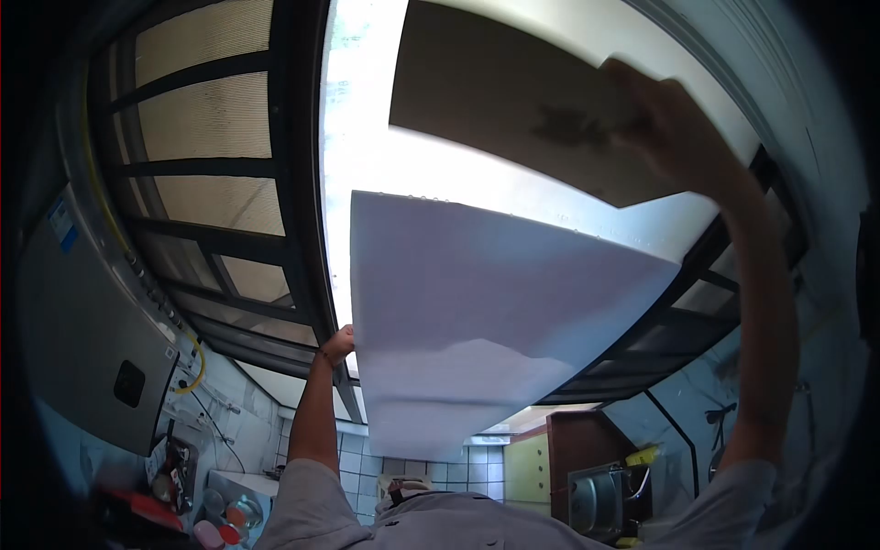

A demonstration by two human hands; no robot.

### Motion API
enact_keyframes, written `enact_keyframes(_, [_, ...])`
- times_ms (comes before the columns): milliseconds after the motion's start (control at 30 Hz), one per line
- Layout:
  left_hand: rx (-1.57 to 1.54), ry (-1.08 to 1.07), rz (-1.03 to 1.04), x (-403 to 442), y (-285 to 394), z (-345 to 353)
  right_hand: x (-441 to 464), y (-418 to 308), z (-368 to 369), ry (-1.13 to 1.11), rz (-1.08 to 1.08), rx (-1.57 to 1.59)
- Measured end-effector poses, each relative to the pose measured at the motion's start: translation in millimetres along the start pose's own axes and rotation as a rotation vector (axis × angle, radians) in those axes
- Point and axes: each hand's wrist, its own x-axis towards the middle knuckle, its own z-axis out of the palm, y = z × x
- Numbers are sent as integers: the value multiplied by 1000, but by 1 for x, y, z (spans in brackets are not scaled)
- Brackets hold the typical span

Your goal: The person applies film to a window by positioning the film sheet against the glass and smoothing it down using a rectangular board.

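White panel [495, 284] is clasped by the curled left hand [339, 344], dark board [486, 82] by the raised right hand [674, 128].

The large panel [495, 284] was pale lavender, the raised board [486, 92] dark grey-brown with a darker patch, the window frame [298, 137] black, the shirt [431, 524] grey, the tiles [351, 464] white in a grid.

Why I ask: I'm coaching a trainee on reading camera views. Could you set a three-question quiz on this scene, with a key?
1. True or false: the right hand is higher in the picture than the left hand.
2. What does the right hand grip? a) yellow hose b) dark flat piece c) faucet
3. Fill in: the ____ hand is at the left edge of the pale panel.

Key: 1 true; 2 b; 3 left.
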Motion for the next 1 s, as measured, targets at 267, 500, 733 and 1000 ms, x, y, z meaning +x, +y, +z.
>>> enact_keyframes(267, [-18,-54,39,-3,2,1,34,-6,-32,119,37,-88])
enact_keyframes(500, [-21,-135,130,5,-14,-10,35,-19,-9,121,120,-349])
enact_keyframes(733, [-13,-90,85,1,-10,-4,44,-50,31,13,-79,-121])
enact_keyframes(1000, [4,-41,19,0,-12,-2,41,-52,30,-61,-121,-55])
